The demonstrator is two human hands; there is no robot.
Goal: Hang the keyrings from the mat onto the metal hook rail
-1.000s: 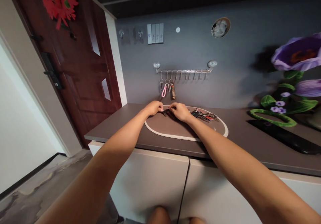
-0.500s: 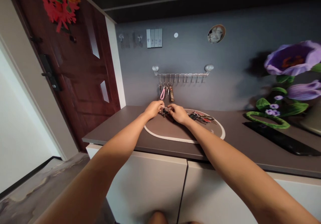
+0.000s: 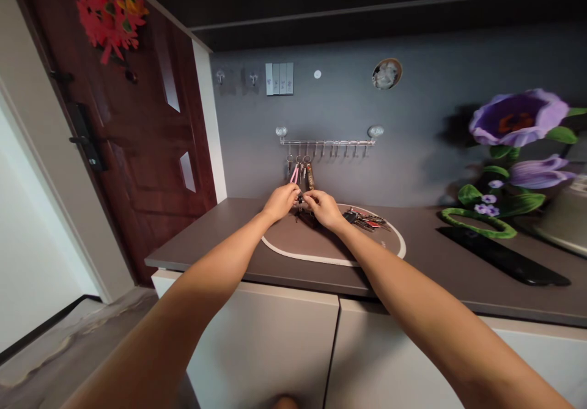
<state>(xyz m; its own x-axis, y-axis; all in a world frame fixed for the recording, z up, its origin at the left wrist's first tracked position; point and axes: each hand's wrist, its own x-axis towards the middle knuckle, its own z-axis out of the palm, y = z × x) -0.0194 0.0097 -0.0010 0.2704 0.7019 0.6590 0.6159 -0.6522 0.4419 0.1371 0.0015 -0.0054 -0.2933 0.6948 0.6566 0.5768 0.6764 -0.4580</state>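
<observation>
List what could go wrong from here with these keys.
The small dark item between the left hand and right hand seems held by fingertips alone; it could slip onto the oval mat.
The left hand appears just below the pink strap hanging from the hook rail and might knock it, though depth is unclear.
The right hand is beside the key pile and might nudge it.

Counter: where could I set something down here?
Bare counter lies between its left end and the oval mat, and between mat and long black object. The mat's near side is bare too. Its back is crowded: left hand, right hand, key pile.
</observation>
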